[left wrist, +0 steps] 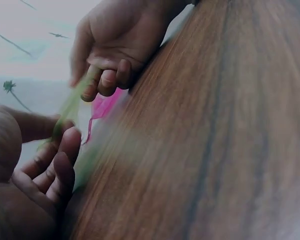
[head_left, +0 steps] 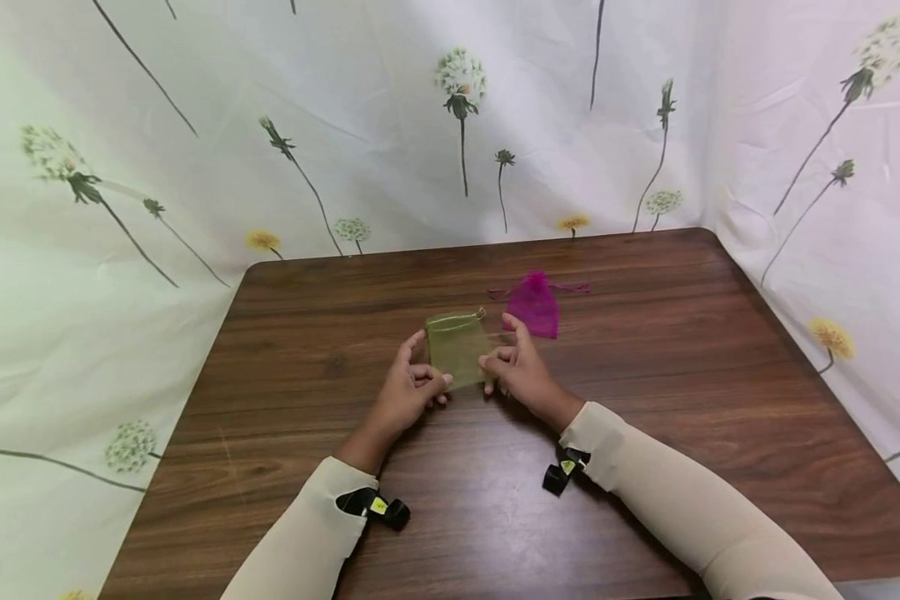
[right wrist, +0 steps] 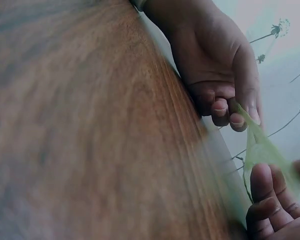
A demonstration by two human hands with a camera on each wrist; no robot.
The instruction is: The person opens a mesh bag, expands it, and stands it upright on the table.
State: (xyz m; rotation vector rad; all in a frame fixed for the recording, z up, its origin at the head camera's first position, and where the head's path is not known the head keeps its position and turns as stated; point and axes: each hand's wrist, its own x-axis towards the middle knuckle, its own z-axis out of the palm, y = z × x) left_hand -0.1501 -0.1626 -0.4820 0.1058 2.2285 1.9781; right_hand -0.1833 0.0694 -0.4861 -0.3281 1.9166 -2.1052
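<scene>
Brown wooden table [head_left: 465, 508], green drawstring pouch [head_left: 457, 348], sheer

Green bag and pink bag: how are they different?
The green bag is held by the left hand and right hand; the pink bag lies on the table. The green bag's top is spread wide; the pink bag's is bunched up. Both are thin bags with strings.

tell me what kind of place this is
Likely an indoor tabletop recording setup: a wood-grain table, white flower-printed sheeting behind and beside it, and small black devices worn at both wrists.
</scene>
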